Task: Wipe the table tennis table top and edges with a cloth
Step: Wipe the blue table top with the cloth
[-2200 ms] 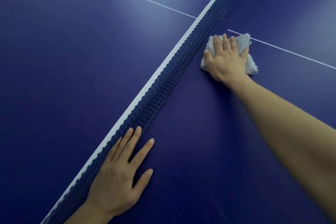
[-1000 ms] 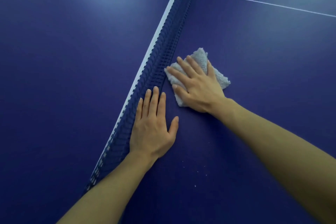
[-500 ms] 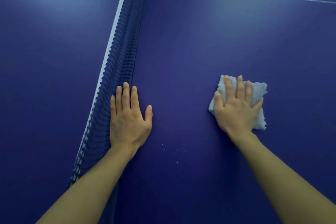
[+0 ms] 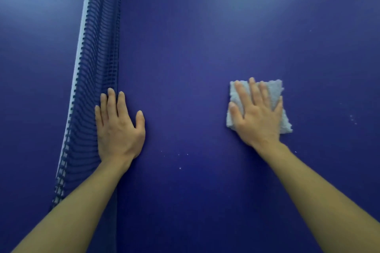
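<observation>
Flat on the folded pale grey terry cloth (image 4: 276,90) lies the right hand (image 4: 258,118), palm down, fingers straight and slightly spread, thumb stretched toward the left along the cloth's edge; it presses the cloth rather than gripping it. Its bare forearm runs back toward the lower right corner. That cloth sits on the dark blue table tennis table top (image 4: 185,57), well to the right of the dark blue mesh net (image 4: 96,68) with its white top band. Beside the net's base, the left hand (image 4: 118,129) rests palm down on the table, fingers straight and together, thumb apart. Small white specks (image 4: 180,168) dot the surface between the two arms.
</observation>
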